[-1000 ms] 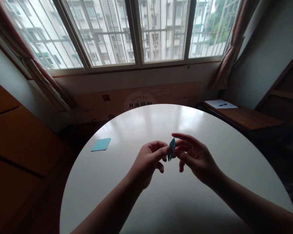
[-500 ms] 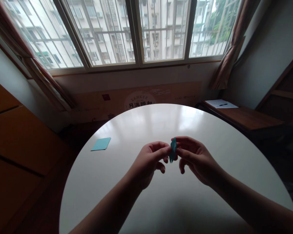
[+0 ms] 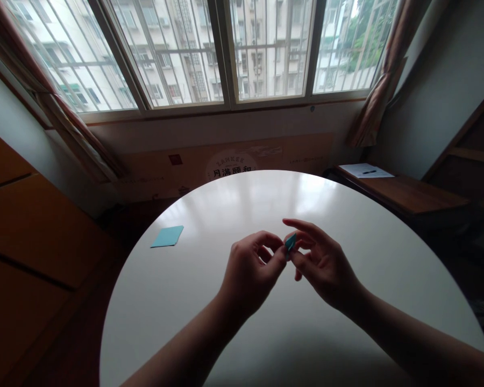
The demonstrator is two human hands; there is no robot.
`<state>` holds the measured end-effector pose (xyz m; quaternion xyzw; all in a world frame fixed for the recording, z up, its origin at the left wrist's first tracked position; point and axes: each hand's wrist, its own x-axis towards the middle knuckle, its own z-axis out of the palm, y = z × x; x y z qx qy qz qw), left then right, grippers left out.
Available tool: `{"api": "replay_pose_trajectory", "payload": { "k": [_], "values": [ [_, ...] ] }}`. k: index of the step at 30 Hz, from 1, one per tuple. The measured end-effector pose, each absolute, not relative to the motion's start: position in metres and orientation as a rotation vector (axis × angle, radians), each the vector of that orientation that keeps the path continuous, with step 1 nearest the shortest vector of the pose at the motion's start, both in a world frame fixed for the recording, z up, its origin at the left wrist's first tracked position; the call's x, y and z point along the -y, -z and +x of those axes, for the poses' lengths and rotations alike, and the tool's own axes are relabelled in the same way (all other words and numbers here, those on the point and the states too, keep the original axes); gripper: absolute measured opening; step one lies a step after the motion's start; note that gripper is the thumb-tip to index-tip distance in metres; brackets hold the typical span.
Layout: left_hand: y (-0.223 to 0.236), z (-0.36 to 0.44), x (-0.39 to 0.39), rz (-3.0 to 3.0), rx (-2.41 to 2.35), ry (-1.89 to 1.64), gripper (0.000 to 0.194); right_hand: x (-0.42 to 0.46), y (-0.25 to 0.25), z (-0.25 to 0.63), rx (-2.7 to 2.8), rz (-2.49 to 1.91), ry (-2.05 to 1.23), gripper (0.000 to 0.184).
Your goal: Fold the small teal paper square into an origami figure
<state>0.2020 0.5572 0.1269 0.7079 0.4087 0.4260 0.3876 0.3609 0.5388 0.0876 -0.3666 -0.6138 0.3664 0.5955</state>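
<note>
Above the middle of the round white table (image 3: 210, 317), both my hands meet on a small folded piece of teal paper (image 3: 290, 242). My left hand (image 3: 252, 271) pinches it between thumb and forefinger, its other fingers curled in. My right hand (image 3: 320, 263) grips the same paper from the right with its thumb and middle fingers, while its forefinger stretches out over the top. Most of the paper is hidden between the fingertips. A flat teal paper sheet (image 3: 168, 236) lies on the table to the far left, well apart from both hands.
A low wooden side table (image 3: 411, 194) at the right carries a white sheet with a pen (image 3: 365, 171). Wooden furniture (image 3: 32, 236) stands at the left. A barred window (image 3: 226, 51) and curtains fill the back wall.
The folded paper has turned and sunk deeper between the fingertips, so less of it shows. My left hand rotated its knuckles upward; my right forefinger lifted off and stretched out.
</note>
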Motion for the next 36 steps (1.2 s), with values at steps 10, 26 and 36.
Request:
{"api": "replay_pose_trajectory", "payload": {
  "k": [10, 26, 36],
  "values": [
    [-0.123, 0.197, -0.565, 1.548, -0.849, -0.945, 0.018, -0.540, -0.088, 0.367, 1.427, -0.838, -0.827, 0.048],
    [-0.119, 0.201, -0.567, 1.469, -0.798, -1.059, 0.022, -0.541, -0.092, 0.367, 1.328, -0.848, -0.977, 0.019],
    [-0.116, 0.205, -0.565, 1.466, -0.863, -1.158, 0.025, -0.543, -0.089, 0.366, 1.228, -0.787, -1.031, 0.015]
  ]
}}
